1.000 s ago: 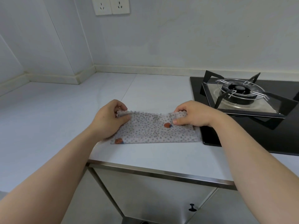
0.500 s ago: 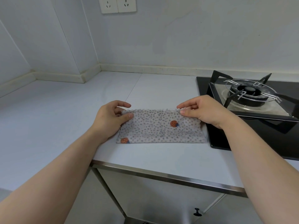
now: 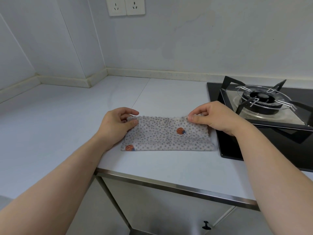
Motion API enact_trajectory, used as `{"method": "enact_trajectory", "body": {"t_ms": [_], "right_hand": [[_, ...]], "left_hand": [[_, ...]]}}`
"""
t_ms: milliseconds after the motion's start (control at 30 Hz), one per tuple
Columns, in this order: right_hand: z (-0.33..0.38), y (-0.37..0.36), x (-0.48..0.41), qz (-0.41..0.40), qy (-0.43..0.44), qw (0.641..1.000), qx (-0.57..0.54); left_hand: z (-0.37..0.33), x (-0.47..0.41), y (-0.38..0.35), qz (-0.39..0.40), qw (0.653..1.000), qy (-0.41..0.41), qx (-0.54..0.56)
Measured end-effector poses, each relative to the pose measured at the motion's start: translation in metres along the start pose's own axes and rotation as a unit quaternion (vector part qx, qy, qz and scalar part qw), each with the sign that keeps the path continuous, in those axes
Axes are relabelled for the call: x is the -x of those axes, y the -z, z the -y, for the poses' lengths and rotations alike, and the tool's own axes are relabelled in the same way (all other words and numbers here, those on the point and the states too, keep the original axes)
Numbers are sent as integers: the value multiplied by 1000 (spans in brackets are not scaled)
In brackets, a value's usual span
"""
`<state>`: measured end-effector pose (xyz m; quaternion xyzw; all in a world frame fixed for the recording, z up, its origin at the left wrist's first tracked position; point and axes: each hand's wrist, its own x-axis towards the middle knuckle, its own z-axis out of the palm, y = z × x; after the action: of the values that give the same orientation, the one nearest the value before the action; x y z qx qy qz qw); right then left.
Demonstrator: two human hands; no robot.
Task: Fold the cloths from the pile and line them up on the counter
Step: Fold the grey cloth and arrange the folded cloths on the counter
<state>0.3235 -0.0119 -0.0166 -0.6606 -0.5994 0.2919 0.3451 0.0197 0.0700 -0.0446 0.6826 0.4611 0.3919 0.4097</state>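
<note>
Both hands pinch the far corners of a folded cloth: the left hand holds the far-left corner between thumb and curled fingers, and the right hand holds the far-right corner the same way. Grey-dotted with two orange spots, the cloth lies flat on the white counter, its right end just beside the black gas stove. Two wall sockets sit above.
</note>
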Motion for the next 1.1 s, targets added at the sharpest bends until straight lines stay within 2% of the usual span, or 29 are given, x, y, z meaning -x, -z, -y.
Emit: {"method": "enact_trajectory", "body": {"t_ms": [67,233,333,400,467,533,633,700,867,967,1033,1100], "right_hand": [[0,2,0,13,-2,1000,8],[-4,-3,-7,-37,13,998,56],[-7,-8,-9,-79,32,991,98],[-1,-16,-4,-101,54,973,201],[14,-28,8,-100,87,950,281],[30,-46,23,-80,127,926,346],[37,-77,41,-5,114,898,426],[32,-81,48,21,69,889,451],[22,-57,57,-3,-37,884,466],[17,-46,66,6,-94,889,448],[17,-43,70,-16,-90,896,434],[20,-40,75,-50,-38,907,416]], "left_hand": [[-1,0,-2,-13,1000,4,2],[-2,-1,-5,-67,996,7,-56],[-6,1,-6,-125,981,-7,-149],[-17,6,-11,-150,958,-55,-238],[-31,14,-24,-103,945,-115,-289],[-37,26,-46,-9,933,-141,-332],[-26,42,-66,114,900,-92,-411],[-17,43,-65,159,868,-63,-465],[-16,34,-51,202,845,0,-495],[-22,31,-39,209,819,66,-531],[-28,31,-28,199,797,117,-558],[-38,34,-24,169,773,129,-597]]}}
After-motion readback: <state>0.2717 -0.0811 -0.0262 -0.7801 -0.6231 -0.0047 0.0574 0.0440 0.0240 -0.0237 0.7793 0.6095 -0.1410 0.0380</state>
